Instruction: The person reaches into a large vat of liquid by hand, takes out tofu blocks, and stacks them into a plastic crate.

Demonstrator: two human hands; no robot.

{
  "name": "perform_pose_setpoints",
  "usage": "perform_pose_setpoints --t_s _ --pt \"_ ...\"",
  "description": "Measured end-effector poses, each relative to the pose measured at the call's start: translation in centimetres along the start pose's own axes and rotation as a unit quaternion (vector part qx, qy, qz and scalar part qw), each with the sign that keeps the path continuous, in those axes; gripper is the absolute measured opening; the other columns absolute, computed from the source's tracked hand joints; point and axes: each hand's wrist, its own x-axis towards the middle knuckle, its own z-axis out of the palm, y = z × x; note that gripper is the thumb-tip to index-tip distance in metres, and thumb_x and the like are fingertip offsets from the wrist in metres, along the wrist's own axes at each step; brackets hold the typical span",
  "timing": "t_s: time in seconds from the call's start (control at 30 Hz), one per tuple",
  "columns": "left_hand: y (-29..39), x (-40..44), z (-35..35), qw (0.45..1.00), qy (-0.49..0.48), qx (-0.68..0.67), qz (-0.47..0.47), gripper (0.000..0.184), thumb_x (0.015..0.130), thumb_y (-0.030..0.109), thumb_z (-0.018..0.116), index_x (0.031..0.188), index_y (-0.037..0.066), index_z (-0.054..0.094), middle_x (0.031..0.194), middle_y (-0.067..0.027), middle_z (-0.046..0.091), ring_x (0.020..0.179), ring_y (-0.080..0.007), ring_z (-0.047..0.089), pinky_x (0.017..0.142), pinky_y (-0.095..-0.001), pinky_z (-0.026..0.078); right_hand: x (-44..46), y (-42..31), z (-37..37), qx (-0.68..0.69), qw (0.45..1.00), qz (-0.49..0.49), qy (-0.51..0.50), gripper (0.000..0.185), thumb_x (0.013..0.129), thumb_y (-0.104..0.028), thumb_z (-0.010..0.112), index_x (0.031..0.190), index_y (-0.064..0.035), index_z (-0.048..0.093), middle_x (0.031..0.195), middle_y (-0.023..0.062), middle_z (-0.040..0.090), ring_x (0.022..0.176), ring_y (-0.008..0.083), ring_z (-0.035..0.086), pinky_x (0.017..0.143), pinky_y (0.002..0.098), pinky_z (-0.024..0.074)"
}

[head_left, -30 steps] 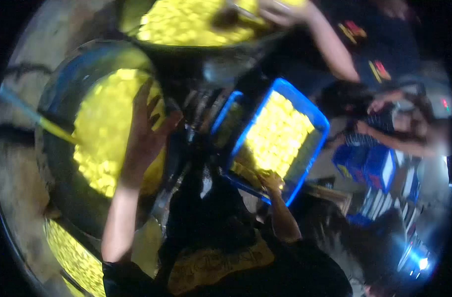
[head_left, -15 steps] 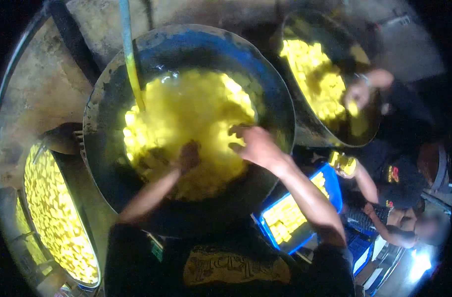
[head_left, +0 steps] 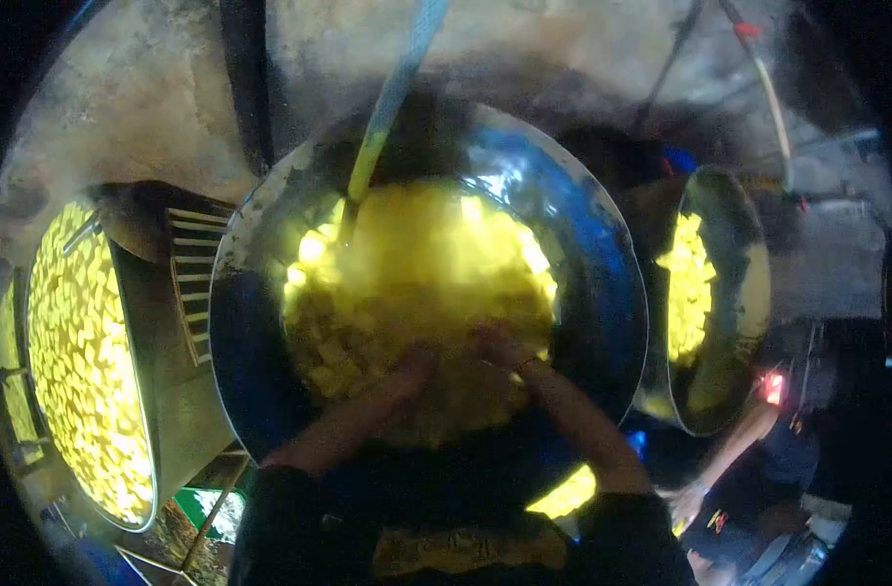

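A wide, dark wok-like pan point(head_left: 622, 293) stands in front of me, holding yellow liquid and many yellow blocks point(head_left: 333, 366). Both of my hands reach into its near half, close together. My left hand point(head_left: 421, 359) is over or in the yellow contents, its fingers lost in haze and shadow. Just to its right, my right hand point(head_left: 499, 347) is also among the contents, a thin band at the wrist. Its fingertips are blurred, so whether either hand holds a block is not visible. A blue-and-yellow hose or pole point(head_left: 392, 107) runs down into the pan's far left.
At left stands a large metal-rimmed vessel full of yellow pieces point(head_left: 84, 371), beside a slatted rack point(head_left: 197, 283). Another pan point(head_left: 753, 283) with yellow blocks is at right. A co-worker's arm point(head_left: 739, 444) shows at lower right, near more yellow blocks point(head_left: 568, 491).
My view has turned, shifting the main pan rightward in frame. My right hand, formerly above the contents with fingers spread, is now lower and closer to my left hand. The co-worker's arms have moved.
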Motion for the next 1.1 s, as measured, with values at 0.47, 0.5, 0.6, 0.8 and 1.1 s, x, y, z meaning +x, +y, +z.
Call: perform_pose_setpoints --t_s 0.47,0.5,0.6,0.8,1.1 --pt "0.2 5.9 -7.6 0.963 0.266 0.042 0.028 0.041 0.091 0.03 0.045 0.121 0.003 0.047 0.117 -0.0174 0.047 0.112 -0.0313 0.039 0.099 -0.0431 0.03 21.7 -0.7 -5.7 -0.086 0.976 0.019 0.2 0.018 0.08 -0.014 0.056 0.093 -0.0041 0.062 0.097 0.0145 0.063 0.087 0.028 0.062 0.073 0.0409 0.051" --pt "2.7 5.3 -9.1 0.911 0.206 -0.354 -0.042 0.036 0.097 0.033 0.037 0.117 0.005 0.049 0.101 -0.0108 0.054 0.096 -0.0201 0.05 0.09 -0.0351 0.042 21.4 -2.3 -8.3 -0.113 0.993 0.041 0.012 0.02 0.081 -0.015 0.053 0.096 -0.0034 0.061 0.097 0.0154 0.062 0.086 0.0292 0.062 0.071 0.0418 0.0507" --pt "1.5 6.3 -11.6 0.92 0.272 -0.272 0.077 0.035 0.096 0.031 0.038 0.117 0.005 0.049 0.104 -0.0105 0.055 0.095 -0.02 0.052 0.086 -0.0355 0.044 21.7 -1.5 -8.4 -0.022 0.99 0.141 -0.008 0.042 0.08 -0.017 0.056 0.118 -0.0018 0.049 0.115 0.0206 0.051 0.104 0.0335 0.051 0.085 0.0427 0.0441" --pt "0.9 6.8 -14.6 0.822 0.346 -0.429 0.149 0.033 0.091 0.027 0.045 0.115 0.004 0.051 0.105 -0.0098 0.056 0.092 -0.0207 0.055 0.078 -0.0357 0.047 15.6 1.5 -9.7 0.472 0.881 -0.028 0.005 0.044 0.085 -0.031 0.054 0.12 -0.0033 0.052 0.14 0.0182 0.035 0.122 0.029 0.044 0.101 0.0415 0.0375" --pt "4.0 8.2 -12.8 0.512 0.249 -0.815 0.108 0.028 0.084 0.025 0.047 0.102 0.004 0.055 0.089 -0.0085 0.059 0.083 -0.0211 0.058 0.069 -0.0374 0.05 12.5 -8.4 -9.5 0.744 0.651 0.04 0.145 0.037 0.084 -0.014 0.062 0.116 0.0011 0.051 0.111 0.0121 0.058 0.099 0.0199 0.058 0.086 0.0295 0.0463"
